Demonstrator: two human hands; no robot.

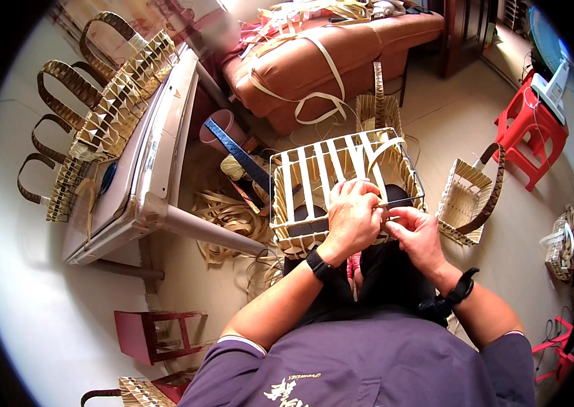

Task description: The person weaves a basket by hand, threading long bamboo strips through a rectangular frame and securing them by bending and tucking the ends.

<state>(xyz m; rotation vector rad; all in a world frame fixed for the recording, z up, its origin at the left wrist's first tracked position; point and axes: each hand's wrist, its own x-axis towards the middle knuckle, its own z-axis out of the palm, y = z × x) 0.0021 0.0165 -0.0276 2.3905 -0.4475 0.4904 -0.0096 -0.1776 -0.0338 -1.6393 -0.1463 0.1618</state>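
Note:
An unfinished woven basket (279, 197) rests on my lap, with a thin dark wire frame along its rim and pale flat strips across its opening. My left hand (354, 214) is closed at the near rim, fingers curled over the ends of the crossing strips. Just right of it, my right hand (414, 230) pinches at the same rim with thumb and forefinger. A loose pale strip (383, 150) arches above the basket's right side and runs down toward my fingers. What lies between the fingertips is mostly hidden.
Finished handled baskets (114, 115) line the table (154, 176) at left. One basket (466, 197) stands on the floor at right, another (378, 112) beyond my lap. Strips heap on the floor (222, 224) and the brown sofa (341, 61). A red stool (531, 129) holds a fan.

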